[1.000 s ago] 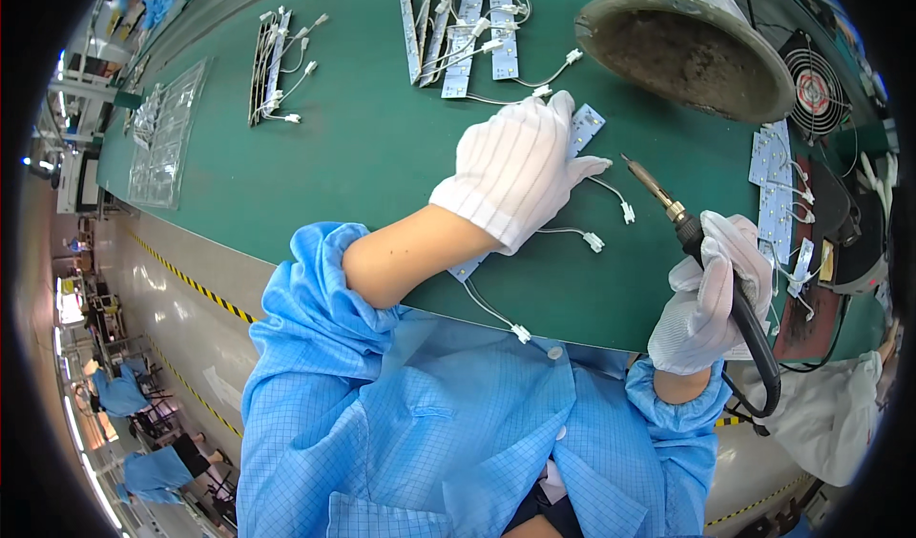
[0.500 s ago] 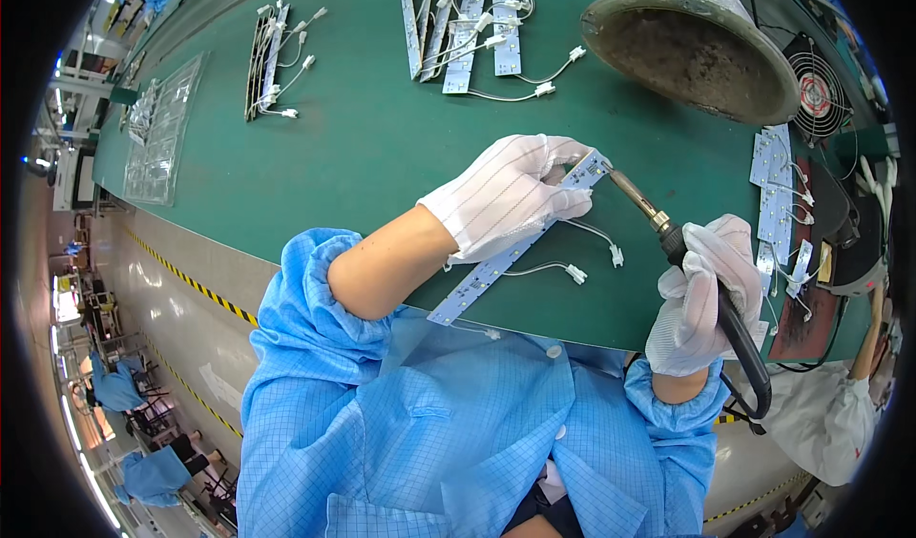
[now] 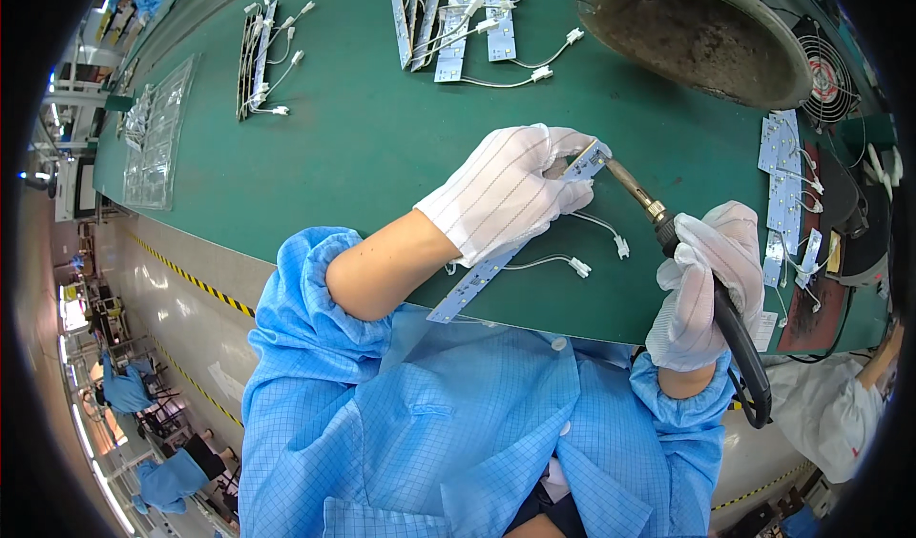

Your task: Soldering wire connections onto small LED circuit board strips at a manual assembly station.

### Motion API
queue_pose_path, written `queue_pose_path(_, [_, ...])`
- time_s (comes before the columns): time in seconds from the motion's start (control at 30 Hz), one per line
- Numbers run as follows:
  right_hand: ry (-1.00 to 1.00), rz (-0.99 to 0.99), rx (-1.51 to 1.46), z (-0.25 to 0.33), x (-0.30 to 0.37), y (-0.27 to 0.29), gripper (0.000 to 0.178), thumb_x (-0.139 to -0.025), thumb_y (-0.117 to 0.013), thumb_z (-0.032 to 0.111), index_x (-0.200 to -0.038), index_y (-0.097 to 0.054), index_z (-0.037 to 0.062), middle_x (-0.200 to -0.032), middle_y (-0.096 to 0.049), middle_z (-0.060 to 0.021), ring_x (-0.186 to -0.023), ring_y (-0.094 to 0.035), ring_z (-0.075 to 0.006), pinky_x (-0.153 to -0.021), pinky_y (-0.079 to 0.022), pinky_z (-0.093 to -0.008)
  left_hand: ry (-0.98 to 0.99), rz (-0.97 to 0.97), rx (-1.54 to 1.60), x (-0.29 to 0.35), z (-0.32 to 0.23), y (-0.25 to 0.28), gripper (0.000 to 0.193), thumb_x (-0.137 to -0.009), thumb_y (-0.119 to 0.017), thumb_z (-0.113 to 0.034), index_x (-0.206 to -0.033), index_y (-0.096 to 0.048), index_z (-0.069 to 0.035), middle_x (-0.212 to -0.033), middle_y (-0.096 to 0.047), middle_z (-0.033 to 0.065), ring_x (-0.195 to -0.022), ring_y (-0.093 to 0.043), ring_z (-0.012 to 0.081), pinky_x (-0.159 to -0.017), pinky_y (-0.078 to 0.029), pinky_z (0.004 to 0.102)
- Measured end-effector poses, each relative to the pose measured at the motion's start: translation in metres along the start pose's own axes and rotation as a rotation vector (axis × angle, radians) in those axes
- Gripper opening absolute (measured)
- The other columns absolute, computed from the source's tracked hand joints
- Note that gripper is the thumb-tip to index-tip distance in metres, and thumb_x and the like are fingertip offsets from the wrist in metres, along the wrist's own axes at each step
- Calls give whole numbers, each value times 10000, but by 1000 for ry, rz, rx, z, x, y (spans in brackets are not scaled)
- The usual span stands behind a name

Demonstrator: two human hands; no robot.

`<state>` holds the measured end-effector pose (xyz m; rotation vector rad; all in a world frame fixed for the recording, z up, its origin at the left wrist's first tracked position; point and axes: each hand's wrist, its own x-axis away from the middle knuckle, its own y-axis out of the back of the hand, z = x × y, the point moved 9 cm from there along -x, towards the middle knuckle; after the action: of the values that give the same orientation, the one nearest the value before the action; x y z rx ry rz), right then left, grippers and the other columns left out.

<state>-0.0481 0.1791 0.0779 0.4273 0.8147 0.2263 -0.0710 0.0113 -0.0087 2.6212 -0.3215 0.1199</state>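
Note:
In a white striped glove, my left hand point(image 3: 515, 190) grips a long light-blue LED strip board point(image 3: 474, 288) near its upper end. The board slants from the table's front edge up to the right, and white wires with plugs point(image 3: 579, 267) trail from it. My right hand point(image 3: 711, 285), gloved too, is closed around the black handle of a soldering iron point(image 3: 648, 204). The iron's tip meets the board's upper right end, just past my left fingertips. A thick black cord runs down from the handle.
A wide metal fume hood point(image 3: 697, 42) hangs at the upper right beside a round fan point(image 3: 822, 80). Wired LED boards lie at the back point(image 3: 453, 23), far left point(image 3: 260, 56) and right point(image 3: 782, 190). A clear plastic tray point(image 3: 162, 137) rests at the left edge of the green table point(image 3: 353, 90).
The view has shifted slightly. The iron's tip has come in from beside the board's end onto it. Both hands keep their hold.

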Motion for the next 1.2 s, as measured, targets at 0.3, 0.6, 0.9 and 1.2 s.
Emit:
queue_pose_path(0.3, [-139,-33,-134,-12,1,9,153,-802,-490,29,-897,-575,-55,-835,-639,-177,-678,-479,-216,-625,-402,-346,176,44,124,0,1,3,414,-817,-653,-145,-1200,-579,-6,-893,-652,75,-772,-586,123,-737,-484,267])
queue_pose_path(0.6, [-16,43,98,1,2,3,177,-828,-480,62,-926,-586,-39,-854,-638,-175,-713,-516,-255,-688,-431,-369,255,30,300,2,9,1,431,-807,-679,-122,-1212,-582,-11,-924,-655,62,-790,-578,110,-753,-474,252])
queue_pose_path(0.9, [322,186,595,16,20,-10,178,-824,-483,52,-945,-579,-34,-863,-651,-158,-736,-526,-256,-738,-447,-387,141,16,109,1,-2,5,425,-801,-683,-124,-1203,-593,-22,-919,-654,63,-770,-565,109,-735,-470,250])
queue_pose_path(1.2, [20,76,127,4,0,1,147,-836,-476,31,-922,-581,-28,-858,-650,-160,-673,-503,-226,-691,-432,-356,54,-19,-47,0,-2,9,438,-784,-687,-192,-1165,-579,-5,-869,-635,130,-777,-596,245,-710,-483,337])
